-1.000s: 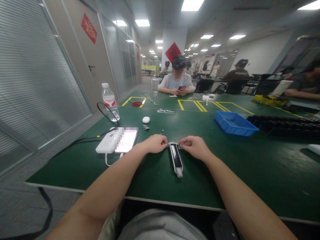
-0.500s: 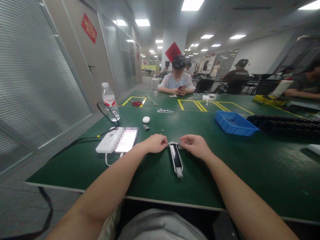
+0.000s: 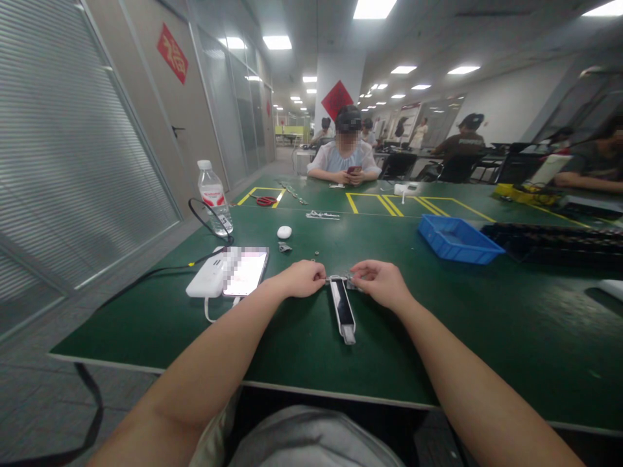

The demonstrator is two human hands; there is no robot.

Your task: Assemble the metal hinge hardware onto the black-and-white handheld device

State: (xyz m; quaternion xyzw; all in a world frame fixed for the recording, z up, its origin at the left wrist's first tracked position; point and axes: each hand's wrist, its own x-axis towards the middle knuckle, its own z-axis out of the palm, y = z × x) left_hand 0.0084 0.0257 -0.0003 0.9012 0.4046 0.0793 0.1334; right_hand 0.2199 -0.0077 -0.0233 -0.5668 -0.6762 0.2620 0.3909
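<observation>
A long, narrow device with a black panel and white rim lies on the green table. A pale, squared-off tab sticks out of its near end. Just left of its far end is my left hand, fingers closed in a pinch; a thin, shiny bit shows at the fingertips, too small to name. On the other side, my right hand pinches a small silvery metal piece against the device's far right corner. My fingers partly cover that piece.
Left stand a water bottle, a white power bank and a phone with cables. A white rounded case and a small grey part lie ahead. Right is a blue tray. A person sits opposite.
Both hands stay at the device's far end. The small silvery piece at my right fingertips has shifted or turned slightly; the rest looks the same.
</observation>
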